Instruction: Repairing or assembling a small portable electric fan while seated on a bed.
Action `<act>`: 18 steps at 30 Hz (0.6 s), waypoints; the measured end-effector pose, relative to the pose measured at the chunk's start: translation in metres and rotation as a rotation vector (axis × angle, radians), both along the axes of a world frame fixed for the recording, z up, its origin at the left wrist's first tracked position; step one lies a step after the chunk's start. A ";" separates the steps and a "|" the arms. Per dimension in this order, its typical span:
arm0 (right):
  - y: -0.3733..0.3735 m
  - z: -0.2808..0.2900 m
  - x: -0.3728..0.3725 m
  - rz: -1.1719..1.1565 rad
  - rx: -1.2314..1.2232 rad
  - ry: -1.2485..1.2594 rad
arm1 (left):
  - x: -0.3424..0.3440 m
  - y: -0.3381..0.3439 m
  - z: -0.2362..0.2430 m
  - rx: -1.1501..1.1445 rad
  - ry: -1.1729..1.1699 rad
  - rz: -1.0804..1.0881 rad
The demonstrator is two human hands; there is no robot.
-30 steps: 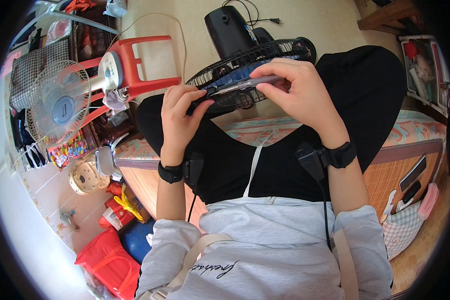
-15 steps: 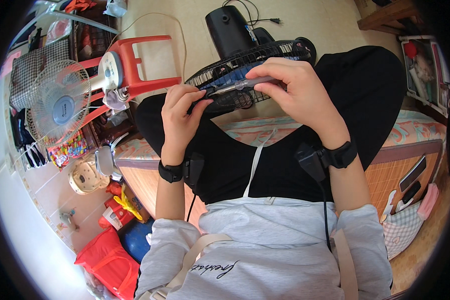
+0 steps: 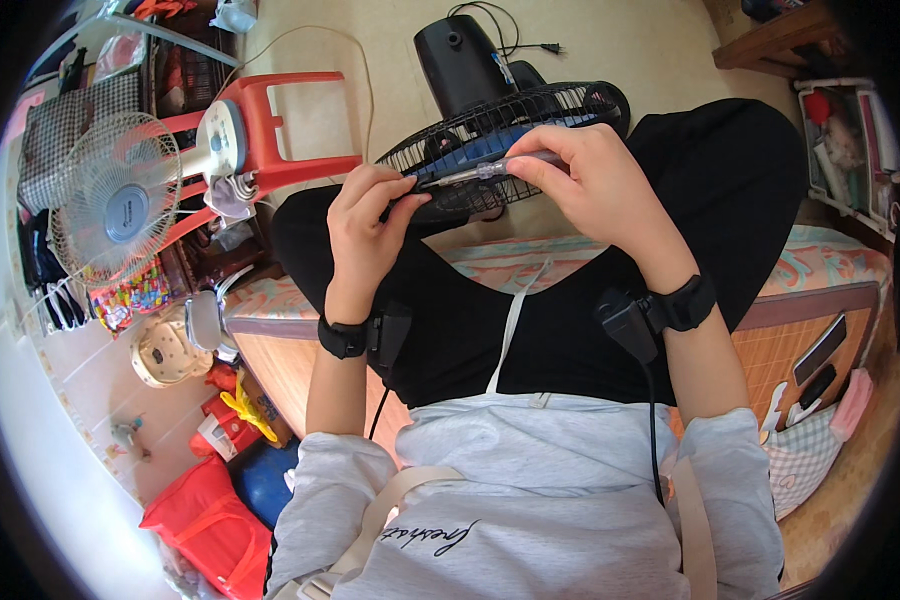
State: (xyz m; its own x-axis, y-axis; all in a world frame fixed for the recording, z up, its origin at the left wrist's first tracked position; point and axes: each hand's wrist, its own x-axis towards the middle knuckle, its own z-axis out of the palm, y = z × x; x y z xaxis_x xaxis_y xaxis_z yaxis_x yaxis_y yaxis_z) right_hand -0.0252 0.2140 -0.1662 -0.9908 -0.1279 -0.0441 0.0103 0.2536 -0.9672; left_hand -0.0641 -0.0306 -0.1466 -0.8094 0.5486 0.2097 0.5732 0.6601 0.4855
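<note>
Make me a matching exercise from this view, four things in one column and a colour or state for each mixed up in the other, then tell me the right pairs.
Things:
1. Screwdriver
2. Fan just beyond the hands
3. Plastic stool
4. Fan at the far left

Colours or states:
A. Pale, with a blue centre
B. Red
C. Held in the right hand
D. Black

Right pairs: 1-C, 2-D, 3-B, 4-A

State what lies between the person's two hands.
In the head view, a grey-handled metal screwdriver crosses the gap, with a black wire fan guard behind it.
</note>
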 end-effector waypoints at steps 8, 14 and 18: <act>0.006 0.007 -0.012 0.070 0.079 -0.177 | -0.001 0.000 -0.003 0.076 0.016 -0.004; 0.004 0.002 -0.008 0.155 0.208 0.015 | -0.002 -0.007 -0.002 0.094 -0.091 -0.005; 0.009 0.013 -0.004 0.259 0.459 0.228 | -0.006 -0.016 0.005 0.015 -0.209 0.005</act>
State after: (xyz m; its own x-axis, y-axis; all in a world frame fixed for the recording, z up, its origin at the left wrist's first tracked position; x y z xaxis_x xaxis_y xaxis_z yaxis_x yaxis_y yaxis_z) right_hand -0.0288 0.2229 -0.1530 -0.9206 -0.3861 0.0590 -0.3045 0.6148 -0.7275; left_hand -0.0704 -0.0468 -0.1417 -0.8390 0.5423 0.0452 0.4557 0.6547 0.6030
